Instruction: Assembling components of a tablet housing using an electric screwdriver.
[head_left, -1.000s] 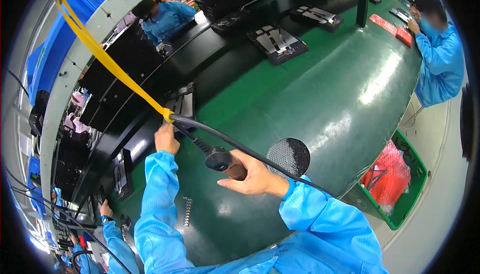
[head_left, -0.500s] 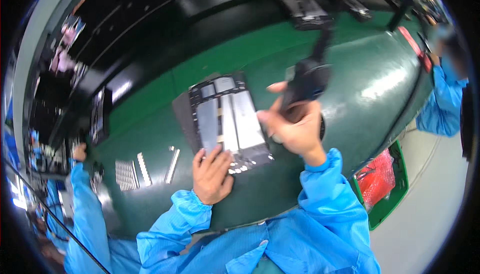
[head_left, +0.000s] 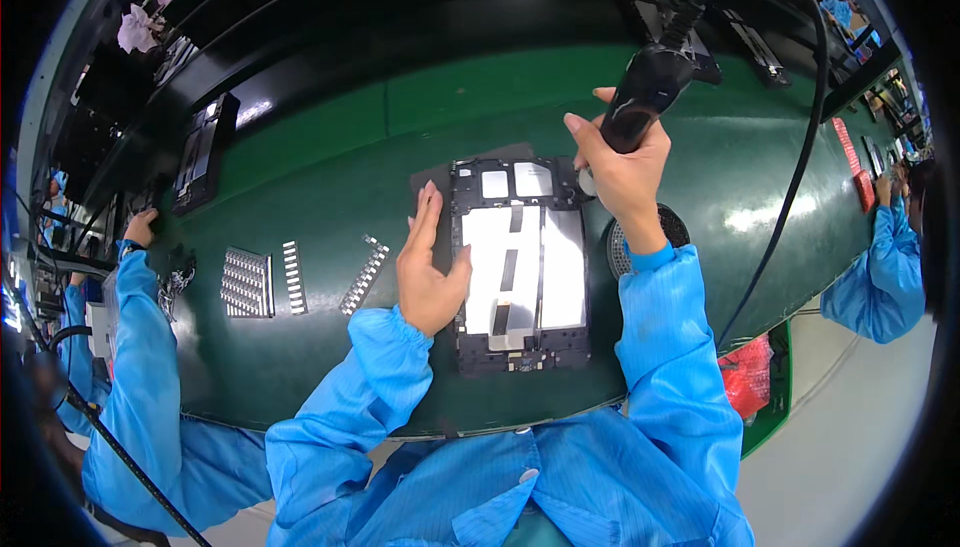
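An opened tablet (head_left: 565,267) lies on the green work surface in front of me, with silver panels in its black frame. My left hand (head_left: 430,272) rests along its left edge, fingers stretched out and thumb at the rim, holding nothing. My right hand (head_left: 632,172) grips a black corded handheld tool (head_left: 648,92) over the tablet's upper right corner. The tool leans up and away from me, and a round silver part (head_left: 586,182) shows beside my fingers. Its exact kind is unclear. A dark flat sheet (head_left: 432,177) sticks out from behind the tablet's upper left.
Strips of small parts (head_left: 247,283) lie to the left. By my right wrist stands a round mesh-topped holder (head_left: 673,227). A black cable (head_left: 800,162) hangs at right, above a green bin (head_left: 778,412) with red wrap. Co-workers' arms (head_left: 150,347) flank me.
The tablet has turned clockwise and now lies straight before me. My left hand has gone from its lower edge to its left side. The tool in my right hand has come to the upper right corner.
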The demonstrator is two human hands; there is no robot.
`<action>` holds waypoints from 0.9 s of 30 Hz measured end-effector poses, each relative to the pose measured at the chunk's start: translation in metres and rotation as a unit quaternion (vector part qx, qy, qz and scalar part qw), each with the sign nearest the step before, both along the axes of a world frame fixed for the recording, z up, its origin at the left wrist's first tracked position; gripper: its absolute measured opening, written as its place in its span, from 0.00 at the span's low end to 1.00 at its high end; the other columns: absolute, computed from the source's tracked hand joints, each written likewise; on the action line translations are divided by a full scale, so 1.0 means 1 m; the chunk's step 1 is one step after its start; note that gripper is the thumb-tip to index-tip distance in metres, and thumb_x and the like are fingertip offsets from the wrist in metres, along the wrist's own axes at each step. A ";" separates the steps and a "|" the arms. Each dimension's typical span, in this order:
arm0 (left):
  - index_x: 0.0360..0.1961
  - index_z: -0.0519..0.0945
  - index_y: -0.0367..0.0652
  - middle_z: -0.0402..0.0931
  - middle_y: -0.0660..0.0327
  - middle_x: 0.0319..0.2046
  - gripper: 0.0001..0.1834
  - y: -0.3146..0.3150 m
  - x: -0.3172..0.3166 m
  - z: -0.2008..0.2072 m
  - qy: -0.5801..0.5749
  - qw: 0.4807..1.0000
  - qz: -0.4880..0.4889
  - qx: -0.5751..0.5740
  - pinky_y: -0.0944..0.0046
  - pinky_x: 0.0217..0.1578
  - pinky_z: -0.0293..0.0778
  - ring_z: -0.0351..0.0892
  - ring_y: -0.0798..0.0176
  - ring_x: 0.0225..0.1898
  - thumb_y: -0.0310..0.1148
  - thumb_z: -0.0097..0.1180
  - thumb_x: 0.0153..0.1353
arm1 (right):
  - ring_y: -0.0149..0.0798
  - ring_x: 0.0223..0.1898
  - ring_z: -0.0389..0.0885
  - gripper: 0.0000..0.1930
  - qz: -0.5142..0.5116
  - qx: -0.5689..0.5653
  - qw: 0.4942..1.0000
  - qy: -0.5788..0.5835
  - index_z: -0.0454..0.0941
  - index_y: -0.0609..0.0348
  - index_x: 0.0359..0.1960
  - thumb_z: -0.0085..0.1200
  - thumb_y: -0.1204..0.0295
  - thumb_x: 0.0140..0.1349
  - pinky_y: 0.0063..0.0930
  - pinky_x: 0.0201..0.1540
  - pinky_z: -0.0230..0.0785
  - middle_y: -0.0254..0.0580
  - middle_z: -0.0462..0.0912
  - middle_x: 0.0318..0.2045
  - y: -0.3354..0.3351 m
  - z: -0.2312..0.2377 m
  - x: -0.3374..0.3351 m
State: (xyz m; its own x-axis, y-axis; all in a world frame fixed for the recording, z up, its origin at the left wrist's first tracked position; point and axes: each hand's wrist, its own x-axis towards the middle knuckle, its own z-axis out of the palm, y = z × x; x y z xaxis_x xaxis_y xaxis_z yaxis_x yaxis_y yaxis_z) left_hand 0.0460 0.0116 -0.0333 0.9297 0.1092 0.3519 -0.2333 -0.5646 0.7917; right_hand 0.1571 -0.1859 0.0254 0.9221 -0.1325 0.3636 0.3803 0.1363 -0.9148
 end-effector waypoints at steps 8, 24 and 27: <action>0.62 0.61 0.32 0.56 0.44 0.64 0.34 -0.016 0.013 -0.007 -0.050 0.993 -0.022 -0.108 0.58 0.64 0.51 0.52 0.48 0.67 0.17 0.46 0.49 | 0.24 0.17 0.73 0.18 -0.020 -0.053 0.993 -0.100 0.72 0.67 0.44 0.62 0.83 0.50 0.17 0.21 0.65 0.33 0.76 0.18 0.007 0.002 0.007; 0.65 0.56 0.36 0.57 0.39 0.62 0.48 -0.025 -0.068 0.006 0.040 0.980 -0.181 0.070 0.38 0.62 0.47 0.54 0.39 0.65 0.31 0.70 0.44 | 0.28 0.16 0.75 0.17 -0.042 0.039 0.997 -0.059 0.71 0.65 0.39 0.62 0.85 0.48 0.19 0.19 0.66 0.37 0.77 0.18 -0.087 0.004 -0.051; 0.64 0.57 0.36 0.57 0.41 0.62 0.47 -0.029 -0.066 0.007 -0.010 0.975 -0.197 0.099 0.36 0.63 0.42 0.55 0.41 0.65 0.30 0.69 0.45 | 0.26 0.16 0.74 0.16 -0.034 0.019 0.998 -0.054 0.72 0.66 0.39 0.63 0.85 0.48 0.18 0.19 0.65 0.35 0.77 0.18 -0.083 0.001 -0.052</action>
State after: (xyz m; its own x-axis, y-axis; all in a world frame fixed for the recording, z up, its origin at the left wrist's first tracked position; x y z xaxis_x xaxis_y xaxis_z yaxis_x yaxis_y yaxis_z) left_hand -0.0197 -0.0176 -0.0263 0.8782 -0.3280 0.3481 -0.4778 -0.5692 0.6691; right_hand 0.1056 -0.2689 0.0263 0.8664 -0.2097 0.4531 0.4853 0.1407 -0.8630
